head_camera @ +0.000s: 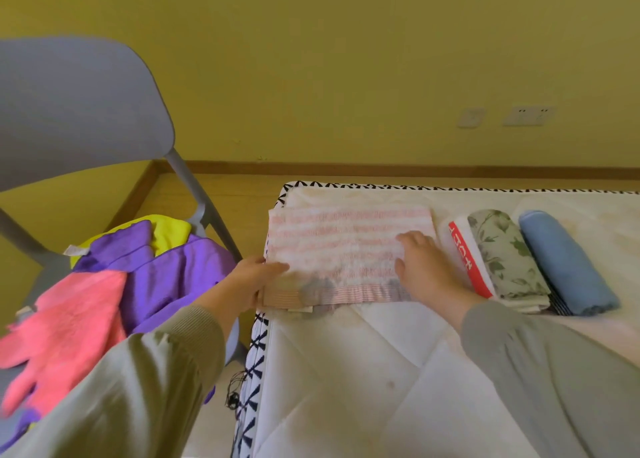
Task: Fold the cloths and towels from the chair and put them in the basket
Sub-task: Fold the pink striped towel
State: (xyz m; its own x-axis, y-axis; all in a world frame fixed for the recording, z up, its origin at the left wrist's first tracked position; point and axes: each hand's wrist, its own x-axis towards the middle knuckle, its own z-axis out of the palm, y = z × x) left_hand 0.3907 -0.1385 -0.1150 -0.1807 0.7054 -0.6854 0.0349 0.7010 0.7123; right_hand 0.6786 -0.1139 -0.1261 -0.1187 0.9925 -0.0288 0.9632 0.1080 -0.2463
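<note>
- The striped towel [339, 246], pink and white, lies folded near the centre of the frame, on the upper left corner of the mattress [363, 371]. Its lower edge shows a blurred grey patch that is hard to make out.
- The left hand [256, 281], centre left, pinches the towel's left edge. The thumb lies on top and the fingers are hidden under the cloth.
- The right hand [426, 267], just right of centre, rests palm down on the towel's right part with fingers loosely spread, gripping nothing. It covers that corner of the towel.
- Right of the towel three folded pieces lie side by side: a red-and-white cloth [467, 260], mostly tucked under its neighbour, then a floral cloth [509, 260] and a blue cloth [564, 263].
- At the left, a grey chair [79, 104] holds a heap: a purple cloth [166, 270], a yellow cloth [171, 231] largely buried behind it, and a pink cloth [69, 319] cut off by the left edge and partly covered by the left sleeve.
- The mattress runs out of frame at the right and bottom.
</note>
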